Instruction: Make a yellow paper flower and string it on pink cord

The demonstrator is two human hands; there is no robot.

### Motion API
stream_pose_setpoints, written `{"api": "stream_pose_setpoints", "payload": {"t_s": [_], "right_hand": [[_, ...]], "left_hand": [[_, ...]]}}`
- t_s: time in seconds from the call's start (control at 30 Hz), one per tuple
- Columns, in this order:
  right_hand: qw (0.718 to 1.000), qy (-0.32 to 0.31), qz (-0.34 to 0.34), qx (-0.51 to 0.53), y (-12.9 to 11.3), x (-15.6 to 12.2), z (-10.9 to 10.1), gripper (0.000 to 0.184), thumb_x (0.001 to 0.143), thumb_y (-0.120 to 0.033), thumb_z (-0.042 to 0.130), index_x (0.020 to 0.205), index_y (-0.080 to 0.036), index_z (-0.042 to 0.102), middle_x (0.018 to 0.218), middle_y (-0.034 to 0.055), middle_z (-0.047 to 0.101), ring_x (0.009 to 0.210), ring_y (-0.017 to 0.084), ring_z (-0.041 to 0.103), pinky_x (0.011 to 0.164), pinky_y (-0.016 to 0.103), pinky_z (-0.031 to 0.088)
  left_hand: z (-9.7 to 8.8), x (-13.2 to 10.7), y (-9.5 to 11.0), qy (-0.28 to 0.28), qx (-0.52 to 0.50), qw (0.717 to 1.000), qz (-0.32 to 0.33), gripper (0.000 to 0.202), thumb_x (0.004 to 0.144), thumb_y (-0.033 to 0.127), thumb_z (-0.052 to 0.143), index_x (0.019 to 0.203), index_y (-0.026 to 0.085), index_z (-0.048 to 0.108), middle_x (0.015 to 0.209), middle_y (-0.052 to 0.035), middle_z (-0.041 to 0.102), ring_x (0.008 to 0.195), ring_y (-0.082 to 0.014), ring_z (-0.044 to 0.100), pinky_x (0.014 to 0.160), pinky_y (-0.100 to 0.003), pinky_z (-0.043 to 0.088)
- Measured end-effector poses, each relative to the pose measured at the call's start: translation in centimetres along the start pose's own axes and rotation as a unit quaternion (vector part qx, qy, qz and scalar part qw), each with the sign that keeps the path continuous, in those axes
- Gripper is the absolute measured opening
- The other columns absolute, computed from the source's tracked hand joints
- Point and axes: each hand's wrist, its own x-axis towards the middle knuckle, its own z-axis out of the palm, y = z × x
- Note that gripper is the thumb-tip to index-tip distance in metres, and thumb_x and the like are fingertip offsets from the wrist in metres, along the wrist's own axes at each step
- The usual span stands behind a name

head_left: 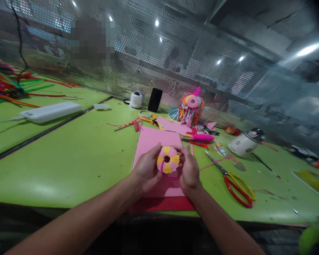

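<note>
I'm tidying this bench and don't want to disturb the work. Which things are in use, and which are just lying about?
In use:
left hand and right hand, both gripping the pink-and-yellow paper rosette
pink paper sheet beneath it

Lying about, untouched:
red-and-yellow scissors
black phone
white power strip
tasselled paper ornament

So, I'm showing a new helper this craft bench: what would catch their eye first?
The left hand and right hand hold a round pink and yellow pleated paper disc over a pink paper sheet on the bright green table. Behind, by the perforated metal screen, stands a multicoloured tasselled paper ornament; red-handled scissors lie to the right.
</note>
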Motion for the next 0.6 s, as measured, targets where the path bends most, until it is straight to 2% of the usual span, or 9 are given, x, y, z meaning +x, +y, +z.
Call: {"api": "stream_pose_setpoints", "payload": {"t_s": [0.07, 0.13, 0.3, 0.37, 0.47, 0.6], "right_hand": [[0.999, -0.02, 0.028, 0.016, -0.4, 0.0, -0.2, 0.052, 0.086, -0.059, 0.041, 0.09, -0.014, 0.067, 0.069, 0.0039, 0.068, 0.052, 0.011, 0.059, 0.042, 0.019, 0.041], [1.0, -0.022, 0.018, 0.0, -0.6, 0.0, -0.2, 0.053, 0.085, -0.06, 0.042, 0.094, -0.014, 0.067, 0.073, 0.0049, 0.069, 0.051, 0.011, 0.059, 0.04, 0.019, 0.04], [0.987, 0.018, -0.122, -0.105, -0.2, -0.2, 0.0, 0.048, 0.09, -0.052, 0.039, 0.107, -0.014, 0.063, 0.093, 0.0091, 0.068, 0.077, 0.017, 0.064, 0.063, 0.028, 0.051], [0.971, 0.029, -0.185, -0.151, -0.2, -0.4, 0.1, 0.041, 0.092, -0.046, 0.037, 0.105, -0.015, 0.063, 0.095, 0.0085, 0.067, 0.083, 0.018, 0.063, 0.072, 0.031, 0.05], [0.945, -0.001, -0.253, -0.207, -0.7, -0.7, 0.3, 0.031, 0.093, -0.036, 0.04, 0.1, -0.018, 0.063, 0.099, 0.0072, 0.065, 0.093, 0.019, 0.059, 0.084, 0.035, 0.046], [0.925, -0.055, -0.27, -0.263, -0.9, -1.1, 0.2, 0.026, 0.091, -0.03, 0.046, 0.111, -0.02, 0.059, 0.108, 0.0078, 0.062, 0.094, 0.019, 0.058, 0.079, 0.032, 0.047]], "left_hand": [[-0.2, 0.1, 0.2, -0.011, -0.001, 1.0, -0.009, 0.034, 0.09, 0.029, 0.043, 0.101, 0.005, 0.065, 0.091, -0.0163, 0.071, 0.081, -0.0234, 0.068, 0.079, -0.036, 0.054], [-0.2, 0.1, 0.3, -0.016, -0.001, 1.0, -0.014, 0.034, 0.09, 0.029, 0.042, 0.104, 0.006, 0.064, 0.094, -0.0169, 0.07, 0.083, -0.0243, 0.068, 0.079, -0.038, 0.054], [0.1, -0.1, 0.2, -0.016, -0.004, 1.0, 0.007, 0.031, 0.09, 0.027, 0.043, 0.103, 0.009, 0.065, 0.098, -0.0142, 0.07, 0.087, -0.0217, 0.068, 0.081, -0.033, 0.054], [0.3, -0.2, 0.3, -0.017, -0.009, 1.0, 0.01, 0.031, 0.091, 0.027, 0.043, 0.103, 0.01, 0.065, 0.097, -0.0131, 0.07, 0.086, -0.0213, 0.068, 0.082, -0.033, 0.053], [0.5, -0.4, 0.6, -0.011, -0.011, 1.0, 0.009, 0.03, 0.09, 0.028, 0.044, 0.101, 0.01, 0.066, 0.094, -0.0122, 0.071, 0.083, -0.0208, 0.068, 0.08, -0.033, 0.054], [0.6, -0.7, 1.2, -0.01, -0.006, 1.0, 0.009, 0.028, 0.089, 0.028, 0.046, 0.097, 0.009, 0.066, 0.087, -0.0119, 0.071, 0.076, -0.0198, 0.069, 0.074, -0.031, 0.055]]}}
